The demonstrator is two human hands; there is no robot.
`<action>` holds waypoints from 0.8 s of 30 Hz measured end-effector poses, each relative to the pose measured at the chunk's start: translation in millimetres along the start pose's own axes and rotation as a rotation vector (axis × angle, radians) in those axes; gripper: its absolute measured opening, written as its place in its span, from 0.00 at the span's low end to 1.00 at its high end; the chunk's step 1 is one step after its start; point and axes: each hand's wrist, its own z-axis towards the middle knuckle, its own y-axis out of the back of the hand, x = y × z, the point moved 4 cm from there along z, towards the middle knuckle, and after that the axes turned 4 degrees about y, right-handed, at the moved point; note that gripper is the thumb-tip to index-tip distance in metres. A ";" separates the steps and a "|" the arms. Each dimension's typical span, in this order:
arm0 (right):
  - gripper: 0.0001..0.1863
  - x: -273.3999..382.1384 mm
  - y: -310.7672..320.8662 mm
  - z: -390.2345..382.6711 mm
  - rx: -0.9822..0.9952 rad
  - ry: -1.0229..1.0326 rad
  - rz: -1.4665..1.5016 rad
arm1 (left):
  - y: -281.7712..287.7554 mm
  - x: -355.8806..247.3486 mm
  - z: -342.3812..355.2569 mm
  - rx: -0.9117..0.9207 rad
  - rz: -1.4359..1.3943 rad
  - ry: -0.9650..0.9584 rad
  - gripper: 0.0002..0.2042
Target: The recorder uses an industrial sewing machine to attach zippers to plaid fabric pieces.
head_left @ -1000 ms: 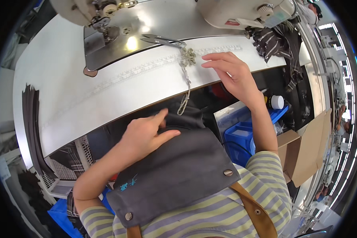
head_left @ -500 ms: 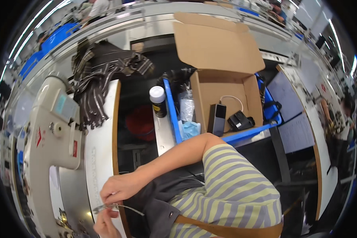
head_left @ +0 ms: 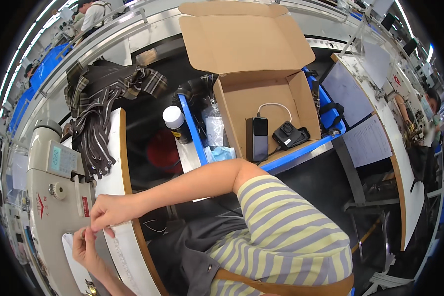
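My right hand [head_left: 114, 213] reaches across to the left over the white table edge, its fingers pinched together. Just below it is my left hand [head_left: 86, 251], fingertips curled closed and almost touching the right ones. Something small and thin is between the fingers, too small to make out. A pale thin curved strand [head_left: 155, 228] shows below my right forearm. Both hands are beside the cream sewing machine [head_left: 47, 197]. Beyond them, a bundle of dark zippers [head_left: 94, 133] hangs over the table.
A blue crate [head_left: 301, 163] bears an open cardboard box [head_left: 232, 118] holding a black device [head_left: 257, 139] and a small black camera [head_left: 287, 134]. Beside it stands a white-capped spray can [head_left: 178, 126]. Dark plaid fabric [head_left: 150, 81] lies at the back left. Other people work farther off.
Both hands have moved left and up in the picture, closer to the sewing machine. The pale strip that stuck out between them earlier no longer shows there. The whole view has shifted.
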 end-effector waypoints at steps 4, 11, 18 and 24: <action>0.12 -17.7 31.6 8.5 -0.057 0.129 -0.433 | -26.1 60.5 8.9 -0.108 -0.452 0.350 0.08; 0.10 -41.6 50.5 33.5 -0.063 0.007 -0.510 | -48.0 89.9 3.4 -0.447 -0.795 0.394 0.10; 0.08 -41.0 38.6 60.5 -0.138 0.032 -0.737 | -45.8 82.8 10.6 -0.711 -0.908 0.426 0.09; 0.07 -38.2 33.4 70.4 -0.171 0.153 -0.912 | -42.6 91.3 15.0 -0.735 -0.977 0.587 0.11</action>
